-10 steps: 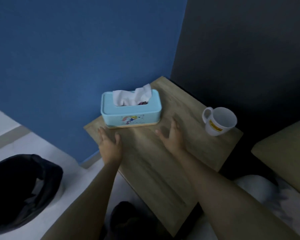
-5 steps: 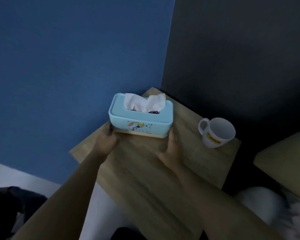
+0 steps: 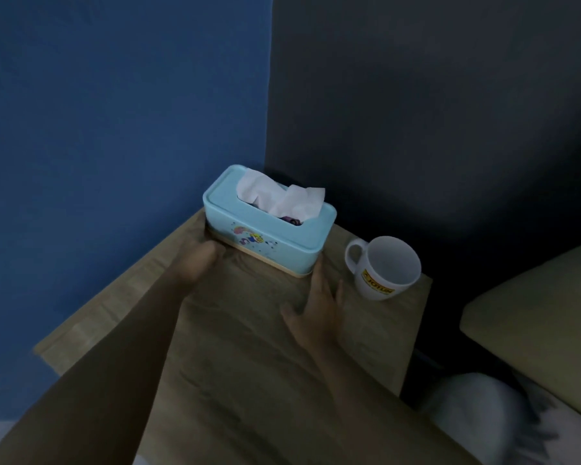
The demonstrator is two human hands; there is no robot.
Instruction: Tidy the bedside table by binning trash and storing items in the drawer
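A light blue tissue box with a white tissue sticking out stands at the back corner of the wooden bedside table, against the blue wall. My left hand is blurred, its fingers curled against the box's near left end. My right hand lies flat on the tabletop with fingers spread, one fingertip touching the box's right bottom corner. A white mug with a yellow label stands upright and empty just right of that hand.
A dark panel rises behind the table and mug. An olive cushion sits to the right, past a dark gap. A white, patterned soft thing lies below it, by the table's right edge.
Both hands took the tissue box by its ends and moved it back into the corner. My right hand has since come off it and spread flat on the table.
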